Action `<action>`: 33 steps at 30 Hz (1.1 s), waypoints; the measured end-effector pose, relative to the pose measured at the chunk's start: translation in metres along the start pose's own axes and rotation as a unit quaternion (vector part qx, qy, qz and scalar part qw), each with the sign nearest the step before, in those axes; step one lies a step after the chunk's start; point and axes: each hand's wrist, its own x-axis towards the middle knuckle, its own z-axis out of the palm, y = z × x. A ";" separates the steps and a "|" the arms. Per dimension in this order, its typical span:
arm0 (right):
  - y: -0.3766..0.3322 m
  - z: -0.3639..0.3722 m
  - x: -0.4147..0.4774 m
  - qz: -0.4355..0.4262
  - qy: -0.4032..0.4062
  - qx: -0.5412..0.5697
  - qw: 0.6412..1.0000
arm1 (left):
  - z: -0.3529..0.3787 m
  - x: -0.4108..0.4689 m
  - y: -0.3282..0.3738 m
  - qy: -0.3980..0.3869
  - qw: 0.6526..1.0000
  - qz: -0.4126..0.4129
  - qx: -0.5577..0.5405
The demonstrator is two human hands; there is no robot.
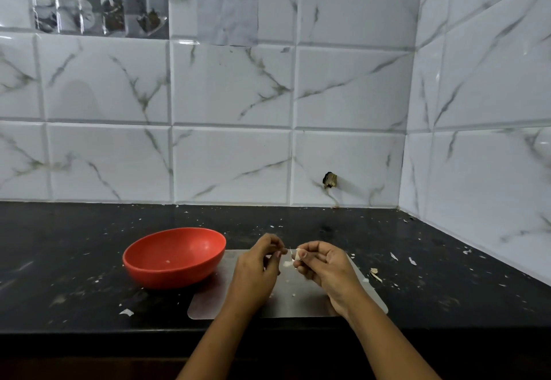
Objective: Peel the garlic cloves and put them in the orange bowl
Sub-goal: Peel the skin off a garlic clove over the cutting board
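Your right hand (323, 263) pinches the garlic clove (298, 255) above the mat (298, 305), beside the orange bowl (167, 275); left hand (256, 269) curls close, grip unclear. Light, likely slippery: hold its ends firmly.

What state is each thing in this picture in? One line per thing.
Round orange plastic bowl: upright, one small white bit inside.
Translucent grey cutting mat: flat on the black counter, peel scraps on it.
Small pale garlic clove: pinched in the right hand, above the mat.
Left hand: fingers curled beside the clove, grip unclear.
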 end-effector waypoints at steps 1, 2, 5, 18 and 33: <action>0.000 0.000 0.000 0.003 -0.004 -0.003 1.000 | 0.000 0.000 0.000 0.006 1.000 0.008 -0.001; 0.000 0.000 0.000 0.007 -0.010 -0.007 1.000 | 0.000 0.001 0.001 0.006 1.000 0.017 0.001; 0.000 0.000 0.000 0.009 -0.030 -0.021 0.999 | -0.001 0.000 0.001 -0.011 0.999 0.025 0.019; 0.005 0.003 -0.001 -0.037 -0.040 -0.081 0.995 | -0.006 0.002 0.004 -0.017 0.997 -0.057 -0.041; 0.003 0.005 -0.005 -0.020 -0.073 -0.111 0.991 | -0.006 0.002 0.002 -0.025 0.993 -0.089 -0.069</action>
